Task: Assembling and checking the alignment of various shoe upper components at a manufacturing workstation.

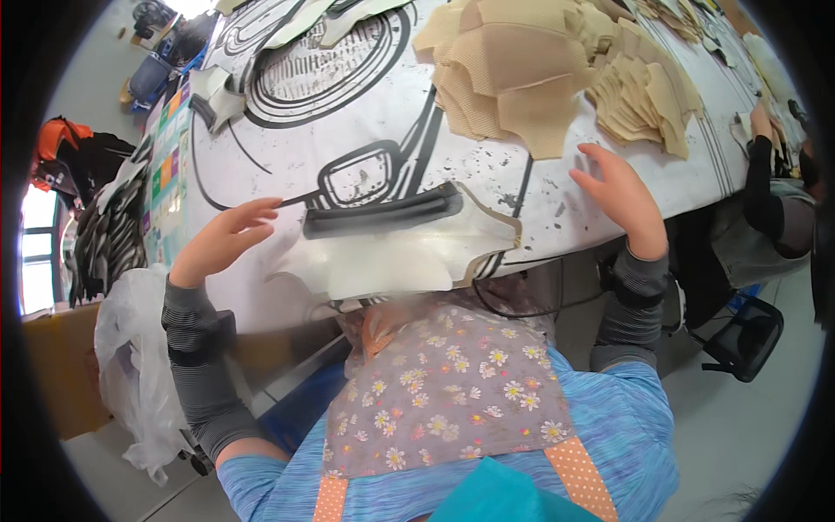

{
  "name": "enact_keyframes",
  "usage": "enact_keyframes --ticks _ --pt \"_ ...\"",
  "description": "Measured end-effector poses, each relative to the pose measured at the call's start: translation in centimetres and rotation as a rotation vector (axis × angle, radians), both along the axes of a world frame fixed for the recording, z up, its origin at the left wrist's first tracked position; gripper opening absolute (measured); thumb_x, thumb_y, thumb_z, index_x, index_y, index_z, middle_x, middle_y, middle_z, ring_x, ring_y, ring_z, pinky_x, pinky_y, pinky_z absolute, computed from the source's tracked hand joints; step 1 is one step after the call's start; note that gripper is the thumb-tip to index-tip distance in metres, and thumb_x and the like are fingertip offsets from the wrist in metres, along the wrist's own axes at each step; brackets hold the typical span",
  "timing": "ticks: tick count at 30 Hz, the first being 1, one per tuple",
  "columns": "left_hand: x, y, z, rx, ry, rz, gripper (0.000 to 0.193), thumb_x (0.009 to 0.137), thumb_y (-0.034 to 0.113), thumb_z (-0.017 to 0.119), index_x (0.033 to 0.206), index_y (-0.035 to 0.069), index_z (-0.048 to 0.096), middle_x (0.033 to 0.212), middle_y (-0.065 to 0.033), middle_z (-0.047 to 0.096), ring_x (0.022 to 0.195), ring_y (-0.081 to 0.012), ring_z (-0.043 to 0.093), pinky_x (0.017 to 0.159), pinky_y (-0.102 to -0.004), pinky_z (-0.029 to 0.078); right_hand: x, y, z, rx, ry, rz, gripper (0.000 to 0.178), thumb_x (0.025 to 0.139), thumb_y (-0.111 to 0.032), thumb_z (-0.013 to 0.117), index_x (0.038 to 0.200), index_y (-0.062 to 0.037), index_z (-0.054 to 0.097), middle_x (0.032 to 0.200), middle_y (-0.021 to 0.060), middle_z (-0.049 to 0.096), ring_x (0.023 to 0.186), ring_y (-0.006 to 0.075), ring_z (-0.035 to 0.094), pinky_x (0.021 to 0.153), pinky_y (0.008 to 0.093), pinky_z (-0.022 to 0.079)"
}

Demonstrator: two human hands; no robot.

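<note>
Before me, at the near edge of the table, lies a pale cut piece (383,257) with notched sides and a dark grey band along its far edge. It looks like a sewn panel, though I cannot tell its exact kind. My left hand (228,237) hovers to its left, fingers stretched out and holding nothing. On the other side, my right hand (622,193) is raised with thumb and fingers apart, also bare. Beyond the right hand rests a stack of beige mesh-like cut pieces (513,74). Neither hand touches the panel.
A second beige stack (644,96) sits at the right. Small pale pieces (219,100) lie far left. A clear plastic bag (135,365) and a cardboard box (61,365) stand left of the table. At the right another person's arm (761,165) reaches over the table, near a black chair (744,339).
</note>
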State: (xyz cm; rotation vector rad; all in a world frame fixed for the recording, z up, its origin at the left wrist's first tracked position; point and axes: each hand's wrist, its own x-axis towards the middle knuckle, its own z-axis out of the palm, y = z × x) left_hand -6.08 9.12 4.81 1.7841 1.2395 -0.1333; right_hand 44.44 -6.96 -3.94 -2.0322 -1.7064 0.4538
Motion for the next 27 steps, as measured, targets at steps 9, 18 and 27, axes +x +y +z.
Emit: enact_keyframes --ticks 9,18,27 --pt "-12.5 10.9 -4.1 0.247 0.181 0.528 0.041 0.094 0.024 0.055 0.127 0.0 0.054 0.107 -0.008 0.065 0.097 -0.0165 0.061 0.087 -0.0314 0.047 -4.9 -2.3 -2.1 -0.105 -0.242 -0.073 0.067 0.087 -0.033 0.063 0.141 -0.0013 0.038 0.149 0.0274 0.029 0.138 0.0432 0.026 0.109 0.0533 0.027" --pt "-10.5 17.6 -11.9 -0.014 -0.99 1.199 0.043 0.099 0.028 0.048 0.134 0.005 0.041 0.14 -0.0162 0.039 0.128 -0.0293 0.042 0.107 -0.0423 0.036 -6.7 -2.3 -4.4 0.096 -0.331 -0.215 0.062 0.088 -0.039 0.06 0.14 -0.008 0.043 0.15 0.0146 0.034 0.141 0.0346 0.026 0.112 0.0571 0.017" --pt "-8.4 19.5 -13.2 0.083 -1.284 1.168 0.057 0.104 0.039 0.031 0.138 -0.006 0.034 0.143 -0.0177 0.035 0.136 -0.0283 0.032 0.115 -0.0416 0.026 -7.1 -1.9 -4.3 0.15 -0.34 -0.258 0.057 0.086 -0.036 0.063 0.135 -0.0102 0.049 0.146 0.0119 0.042 0.139 0.0325 0.031 0.112 0.0544 0.019"
